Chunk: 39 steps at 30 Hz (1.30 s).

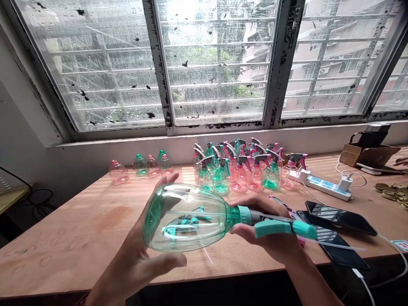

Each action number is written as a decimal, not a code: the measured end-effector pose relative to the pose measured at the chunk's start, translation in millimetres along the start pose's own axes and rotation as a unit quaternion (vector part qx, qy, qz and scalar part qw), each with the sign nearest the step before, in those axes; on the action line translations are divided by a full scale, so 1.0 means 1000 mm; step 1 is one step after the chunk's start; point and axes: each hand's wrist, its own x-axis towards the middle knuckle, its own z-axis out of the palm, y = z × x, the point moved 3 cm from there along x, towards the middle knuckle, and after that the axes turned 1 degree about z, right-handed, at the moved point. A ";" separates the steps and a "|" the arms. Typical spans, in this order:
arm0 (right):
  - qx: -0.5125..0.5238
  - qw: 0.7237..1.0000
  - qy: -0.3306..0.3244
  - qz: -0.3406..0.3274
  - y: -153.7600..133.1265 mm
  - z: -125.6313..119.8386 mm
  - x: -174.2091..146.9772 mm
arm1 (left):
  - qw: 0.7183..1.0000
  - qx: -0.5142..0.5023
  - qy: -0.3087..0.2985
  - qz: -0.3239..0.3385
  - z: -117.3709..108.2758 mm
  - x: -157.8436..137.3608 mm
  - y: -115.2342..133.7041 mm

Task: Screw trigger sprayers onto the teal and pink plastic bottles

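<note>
A clear green spray bottle lies sideways in the air above the table, its base to the left. Around the base end my left hand curls, thumb below and fingers behind. My right hand is closed about the neck, where the teal collar meets the grey and teal trigger head. The head is seated on the neck, and a thin tube runs inside the bottle. Through the clear plastic, teal trigger heads show on the table; part of them is hidden by the bottle.
Several finished-looking pink and green spray bottles stand in a cluster at the back. Headless bottles stand back left. To the right are a power strip, phones with cables, a cardboard box and brass-coloured pieces. Another person's hand shows far right.
</note>
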 end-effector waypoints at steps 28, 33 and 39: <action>0.058 0.997 0.026 0.033 0.012 0.000 0.004 | 0.995 0.082 0.034 -0.047 0.008 0.011 -0.003; 0.168 0.984 0.007 0.050 0.025 0.005 0.008 | 0.996 0.091 0.014 -0.003 0.007 0.003 -0.007; 0.147 0.988 0.003 0.042 0.026 0.007 0.010 | 0.994 0.098 0.040 -0.011 0.012 0.005 -0.008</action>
